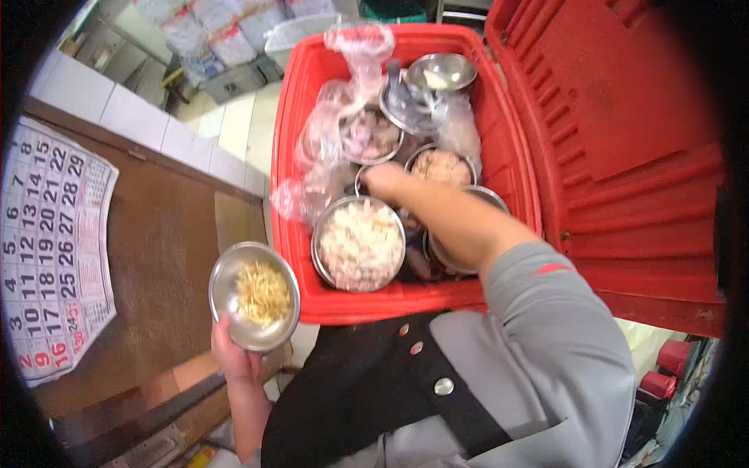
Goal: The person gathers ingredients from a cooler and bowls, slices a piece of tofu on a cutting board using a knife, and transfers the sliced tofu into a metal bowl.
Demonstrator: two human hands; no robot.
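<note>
My left hand (234, 352) holds a steel bowl (222, 288) by its near rim, outside the red cooler (286, 156). Yellowish shreds (264, 294) lie in this bowl. My right hand (381, 181) reaches into the open cooler, at a small metal container (361, 184) whose contents are hidden; its fingers are bent down and mostly out of sight. Just below that hand sits a bowl of pale chopped food (360, 242). Beyond it are a bowl of pinkish meat (370, 134) and a bowl of minced food (442, 167).
The cooler's lid (624, 140) stands open at the right. Clear plastic bags (318, 140) and a steel bowl (442, 72) fill the cooler's far part. A calendar (58, 249) lies on the brown surface (156, 226) at the left. White-and-red packages (230, 47) are stacked beyond.
</note>
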